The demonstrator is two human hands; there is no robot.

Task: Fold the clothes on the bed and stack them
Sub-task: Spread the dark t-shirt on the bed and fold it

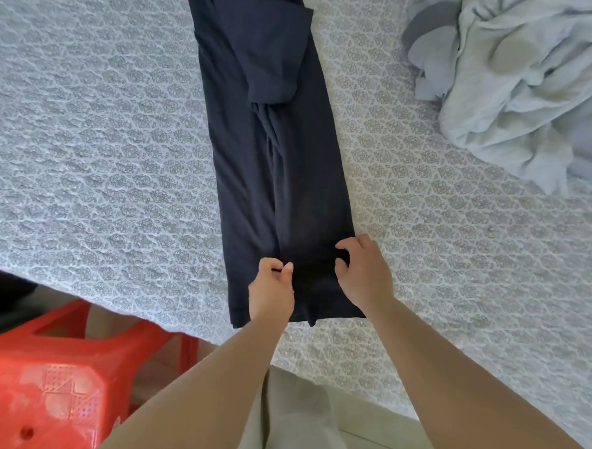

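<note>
A dark navy knit shirt (277, 163), folded lengthwise into a long narrow strip with one short sleeve turned in over its upper part, lies flat on a bed covered with a pale grey-blue quilted spread with a floral print (95, 149), running from 12 o'clock down toward 6 o'clock through the centre of the view. At the strip's near end, the person's left hand (270, 287) pinches a small ridge of the dark cloth between thumb and curled fingers, while the right hand (364, 272), just beside it at 3 o'clock, rests on the same end with fingers curled and clawed into the fabric, gathering it. Both bare forearms reach in from 6 o'clock. A crumpled heap of pale blue and grey clothes (520, 75) sits well apart at 2 o'clock on the spread. A red moulded plastic stool (56, 384) stands beside the bed at 8 o'clock.
</note>
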